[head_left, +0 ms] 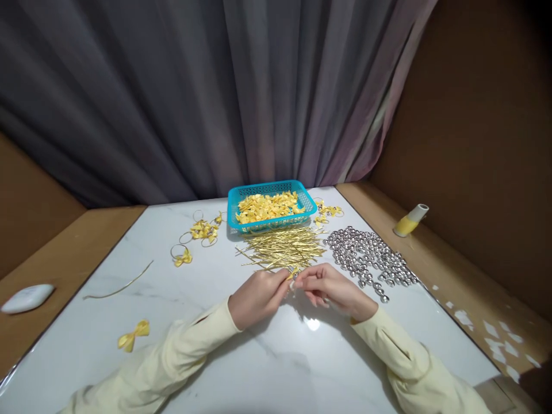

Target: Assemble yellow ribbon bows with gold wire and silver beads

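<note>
My left hand [257,295] and my right hand [331,288] meet over the white marble table [267,356], fingertips pinched together on a small piece: a gold wire tie with what looks like a silver bell [293,280]. Just beyond my fingers lies a heap of gold wire ties [282,248]. A spread of silver bells [370,260] lies to the right of it. Behind the ties stands a blue basket [271,190] full of yellow ribbon bows [268,207].
Finished yellow bows on gold rings [202,231] lie left of the basket, more [328,211] to its right. A loose bow [134,335] and one gold wire [118,287] lie at the left. A white object [26,298] and a yellow bottle [409,221] rest on the wooden border.
</note>
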Demonstrator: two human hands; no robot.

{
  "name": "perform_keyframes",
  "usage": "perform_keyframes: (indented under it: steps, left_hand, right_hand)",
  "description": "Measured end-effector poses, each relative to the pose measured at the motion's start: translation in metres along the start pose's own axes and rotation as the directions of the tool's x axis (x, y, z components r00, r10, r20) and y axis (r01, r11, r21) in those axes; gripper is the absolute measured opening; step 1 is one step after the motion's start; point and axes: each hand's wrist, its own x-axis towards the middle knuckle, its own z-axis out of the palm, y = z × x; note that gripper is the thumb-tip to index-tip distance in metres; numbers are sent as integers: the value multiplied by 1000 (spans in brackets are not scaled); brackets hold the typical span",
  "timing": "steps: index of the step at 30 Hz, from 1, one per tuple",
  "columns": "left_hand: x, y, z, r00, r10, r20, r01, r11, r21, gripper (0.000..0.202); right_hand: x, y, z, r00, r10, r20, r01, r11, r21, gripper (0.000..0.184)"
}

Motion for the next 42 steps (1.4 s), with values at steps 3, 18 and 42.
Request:
perform_keyframes:
  steps: [3,18,42]
  left_hand:
    - [2,-1,2,1000,-7,4,8,999,-49,22]
    - [-34,14,-5,999,-35,-26,35,999,0,23]
    - [-50,12,4,906,63,418,243,730,-638,25]
  right_hand:
    - [-2,-2,-3,996,32,83,-37,998,60,15]
    - [-37,-20,11,956,-200,213,255,926,-277,20]
    - [-26,-5,12,934,-224,278,204,974,98,18]
